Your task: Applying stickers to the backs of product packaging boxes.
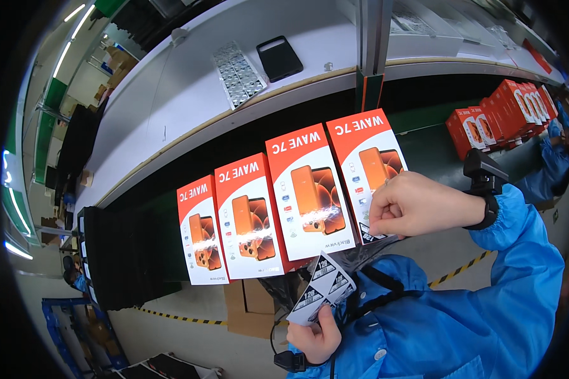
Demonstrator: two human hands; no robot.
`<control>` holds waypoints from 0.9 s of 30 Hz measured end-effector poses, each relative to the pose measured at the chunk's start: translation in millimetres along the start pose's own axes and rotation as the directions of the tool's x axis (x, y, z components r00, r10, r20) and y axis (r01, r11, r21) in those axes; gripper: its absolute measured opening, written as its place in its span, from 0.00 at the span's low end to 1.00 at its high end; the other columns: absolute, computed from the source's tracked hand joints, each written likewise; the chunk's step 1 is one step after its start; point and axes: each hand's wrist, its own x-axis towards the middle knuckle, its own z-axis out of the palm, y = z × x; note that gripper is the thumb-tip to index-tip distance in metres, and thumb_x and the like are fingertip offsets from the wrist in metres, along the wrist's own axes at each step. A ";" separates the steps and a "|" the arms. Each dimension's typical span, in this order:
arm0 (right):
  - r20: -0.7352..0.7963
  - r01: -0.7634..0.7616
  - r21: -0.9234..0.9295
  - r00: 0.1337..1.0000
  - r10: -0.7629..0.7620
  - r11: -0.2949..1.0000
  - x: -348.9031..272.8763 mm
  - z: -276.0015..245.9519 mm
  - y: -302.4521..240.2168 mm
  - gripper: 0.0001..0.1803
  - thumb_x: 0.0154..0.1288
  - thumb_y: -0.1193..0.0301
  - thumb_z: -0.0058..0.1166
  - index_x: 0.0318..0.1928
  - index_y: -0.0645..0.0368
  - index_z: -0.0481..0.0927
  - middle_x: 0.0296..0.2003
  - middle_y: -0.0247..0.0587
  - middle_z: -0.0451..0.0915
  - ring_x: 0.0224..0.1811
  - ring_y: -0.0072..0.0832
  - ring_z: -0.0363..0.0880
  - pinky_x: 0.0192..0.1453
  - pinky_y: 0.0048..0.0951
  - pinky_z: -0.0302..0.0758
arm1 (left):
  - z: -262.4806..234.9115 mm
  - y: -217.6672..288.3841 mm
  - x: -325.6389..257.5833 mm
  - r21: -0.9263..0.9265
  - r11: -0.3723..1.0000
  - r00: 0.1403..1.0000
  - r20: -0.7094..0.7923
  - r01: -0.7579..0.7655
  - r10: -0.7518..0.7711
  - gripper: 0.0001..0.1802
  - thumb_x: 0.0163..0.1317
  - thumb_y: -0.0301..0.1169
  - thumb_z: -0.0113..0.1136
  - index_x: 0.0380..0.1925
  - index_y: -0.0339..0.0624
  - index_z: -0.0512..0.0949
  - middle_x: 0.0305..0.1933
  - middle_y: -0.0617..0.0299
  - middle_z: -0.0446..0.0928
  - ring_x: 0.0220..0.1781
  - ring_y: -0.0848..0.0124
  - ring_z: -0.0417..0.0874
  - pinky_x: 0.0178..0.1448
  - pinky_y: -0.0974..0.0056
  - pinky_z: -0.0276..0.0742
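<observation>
Several orange-and-white phone boxes (297,196) lie side by side on a dark conveyor belt (145,252). My right hand (417,205) rests fingers-curled on the lower corner of the rightmost box (368,170), pressing a small black-and-white sticker (371,235) there. My left hand (316,338) is lower down, close to my body, holding a sheet of black-and-white stickers (325,284). Both arms wear blue sleeves, and each wrist carries a black strap.
A white shelf (171,95) behind the belt holds a dark phone case (279,58) and a silvery tray (239,72). More orange boxes (506,114) stand at the right, near another person's blue sleeve (550,164). Cardboard (250,306) lies below the belt.
</observation>
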 end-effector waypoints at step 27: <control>-0.394 0.439 -0.009 0.824 -0.407 0.898 -38.7 57.3 3.8 0.18 0.52 0.76 0.66 0.31 0.57 0.65 0.32 0.33 0.69 0.28 0.18 0.70 0.29 0.17 0.67 | 19.4 26.0 -19.8 -0.550 0.835 1.000 0.016 0.021 -0.015 0.10 0.56 0.18 0.60 0.38 0.30 0.72 0.39 0.50 0.77 0.38 0.70 0.77 0.41 0.71 0.71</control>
